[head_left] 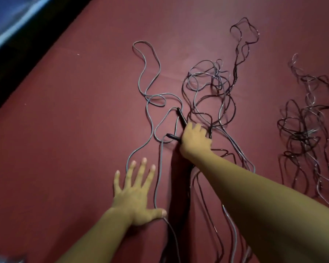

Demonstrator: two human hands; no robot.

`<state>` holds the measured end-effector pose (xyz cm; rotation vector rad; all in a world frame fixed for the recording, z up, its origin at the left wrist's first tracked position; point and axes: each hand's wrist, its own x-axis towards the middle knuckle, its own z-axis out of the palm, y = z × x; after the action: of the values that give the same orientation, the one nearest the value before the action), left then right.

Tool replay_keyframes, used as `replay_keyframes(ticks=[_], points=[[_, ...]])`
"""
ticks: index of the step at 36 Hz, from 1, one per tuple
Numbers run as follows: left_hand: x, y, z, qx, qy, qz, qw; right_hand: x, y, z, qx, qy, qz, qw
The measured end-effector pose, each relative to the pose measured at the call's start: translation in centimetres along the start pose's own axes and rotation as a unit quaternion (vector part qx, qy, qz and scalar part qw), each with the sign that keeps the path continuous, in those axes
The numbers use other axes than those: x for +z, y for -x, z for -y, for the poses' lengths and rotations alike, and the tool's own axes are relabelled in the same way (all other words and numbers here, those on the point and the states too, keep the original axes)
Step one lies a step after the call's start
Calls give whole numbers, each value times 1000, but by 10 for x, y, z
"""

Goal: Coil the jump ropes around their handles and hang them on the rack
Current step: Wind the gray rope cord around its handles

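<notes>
Several thin jump ropes lie tangled on a dark red mat (65, 130). A grey-blue rope (147, 73) loops at the left of the pile. Two black handles (181, 116) stick out from under my right hand (195, 140), which is closed around them. A dark rope tangle (213, 86) lies just beyond that hand. My left hand (136, 192) rests flat on the mat with fingers spread, its thumb touching the grey-blue rope. No rack is in view.
Another dark rope tangle (308, 126) lies apart at the right. A black edge (27, 59) borders the mat at the upper left, with a blue surface (8, 14) beyond it.
</notes>
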<state>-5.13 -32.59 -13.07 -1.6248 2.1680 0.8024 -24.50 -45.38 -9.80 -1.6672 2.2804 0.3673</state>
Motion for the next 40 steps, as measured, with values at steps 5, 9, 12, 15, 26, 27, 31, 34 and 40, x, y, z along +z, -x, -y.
replay_keyframes(ticks=[5, 9, 12, 15, 26, 27, 31, 34, 40], points=[[1, -5, 2, 2, -10, -5, 1000, 6, 4, 6, -35, -8, -35, 999], [3, -7, 5, -7, -15, 3, 1000, 4, 36, 16, -21, -155, 10, 988], [-2, -7, 2, -27, -5, 23, 999, -8, 65, 11, -13, -177, 24, 984], [-13, -3, -13, -68, 82, 56, 993, -17, 100, -8, -19, -173, 60, 983], [0, 147, -55, -89, 267, -147, 948, -5, 270, -73, -144, -206, 176, 952], [0, 161, -59, -72, 256, -124, 956, -9, 289, -73, -160, -200, 179, 950], [-11, 230, -79, -48, 244, -186, 951, -26, 356, -79, -192, -215, 188, 939], [-34, 304, -98, -1, 256, -267, 929, -57, 422, -90, -213, -211, 180, 937], [-71, 466, -142, 26, 202, -250, 946, -142, 573, -125, -243, -215, 82, 942]])
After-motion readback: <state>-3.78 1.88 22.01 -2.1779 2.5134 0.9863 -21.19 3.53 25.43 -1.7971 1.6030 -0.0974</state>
